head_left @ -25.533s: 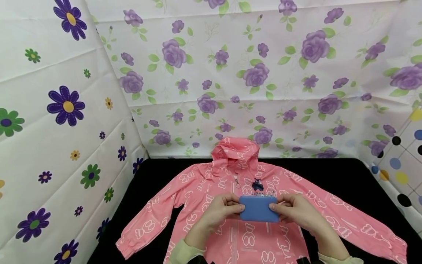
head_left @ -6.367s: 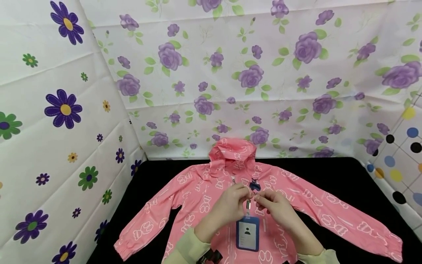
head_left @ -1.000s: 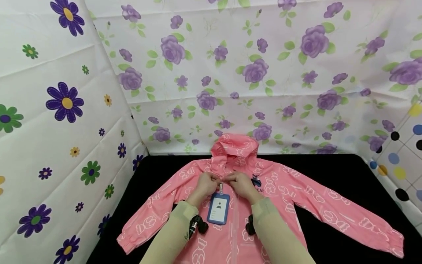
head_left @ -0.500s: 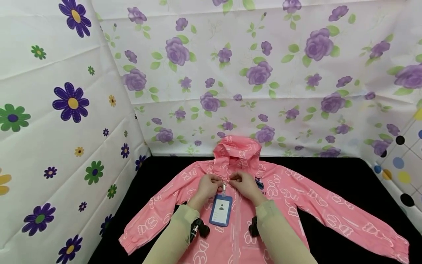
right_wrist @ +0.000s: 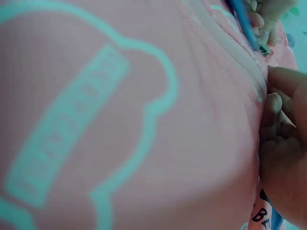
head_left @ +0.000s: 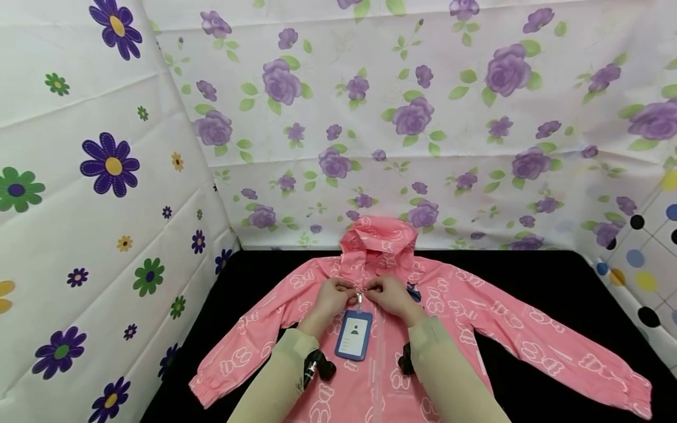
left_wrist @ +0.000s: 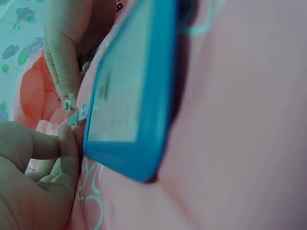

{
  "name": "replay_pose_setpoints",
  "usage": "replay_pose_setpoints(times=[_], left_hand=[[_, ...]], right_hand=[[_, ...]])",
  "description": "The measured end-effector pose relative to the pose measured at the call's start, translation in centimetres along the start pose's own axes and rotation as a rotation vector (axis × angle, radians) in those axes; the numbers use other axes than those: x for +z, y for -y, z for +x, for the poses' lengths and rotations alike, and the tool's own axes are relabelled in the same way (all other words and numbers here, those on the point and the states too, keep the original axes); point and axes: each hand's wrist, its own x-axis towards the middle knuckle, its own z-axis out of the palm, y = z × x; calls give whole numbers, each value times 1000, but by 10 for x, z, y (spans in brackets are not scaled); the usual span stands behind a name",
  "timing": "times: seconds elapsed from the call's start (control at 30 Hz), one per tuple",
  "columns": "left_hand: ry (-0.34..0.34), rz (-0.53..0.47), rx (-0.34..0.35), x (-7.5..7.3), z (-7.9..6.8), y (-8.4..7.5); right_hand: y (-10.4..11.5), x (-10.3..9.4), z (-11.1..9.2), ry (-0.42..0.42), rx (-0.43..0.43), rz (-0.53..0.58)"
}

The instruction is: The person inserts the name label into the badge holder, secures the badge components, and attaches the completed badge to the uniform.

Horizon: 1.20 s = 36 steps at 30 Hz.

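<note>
A blue badge holder [head_left: 353,335] with a white ID card lies face up on the front of a pink hooded jacket [head_left: 412,376], left of its zipper line. My left hand [head_left: 334,301] pinches the badge's metal clip [head_left: 359,299], just below the collar. Opposite it, my right hand [head_left: 394,298] has thumb and fingers curled at the top of the zipper. A small metal piece, like a zipper pull [left_wrist: 68,104], shows at the right fingertips in the left wrist view. In the right wrist view, the right hand [right_wrist: 285,139] is close to the zipper tape [right_wrist: 230,45].
The jacket lies spread on a black tabletop [head_left: 264,279], sleeves out to both sides and hood [head_left: 378,232] at the back. A dark bear print [head_left: 414,292] sits beside the right hand. Flower-patterned cloths [head_left: 296,129] enclose the back and left.
Much earlier both hands held the badge holder back side up; later it hung face up near the bear print. It has since moved left to the zipper. In the last second, the hands barely shift.
</note>
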Motion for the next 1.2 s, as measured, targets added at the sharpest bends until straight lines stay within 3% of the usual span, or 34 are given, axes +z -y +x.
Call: replay_pose_setpoints(times=[0.5, 0.7, 0.87, 0.97, 1.13, 1.2], left_hand=[[-8, -31, -14, -3, -2, 3], [35, 64, 5, -11, -2, -3], [-13, 227, 117, -17, 1, -5], [-43, 367, 241, -19, 3, -6], [-55, 694, 502, -16, 4, -10], [-52, 796, 560, -14, 5, -11]], right_hand=[[4, -2, -1, 40, 117, 33], [6, 0, 0, 21, 170, 46], [7, 0, -1, 7, 198, 55], [8, 0, -1, 7, 204, 59], [9, 0, 0, 5, 219, 75], [9, 0, 0, 2, 221, 85]])
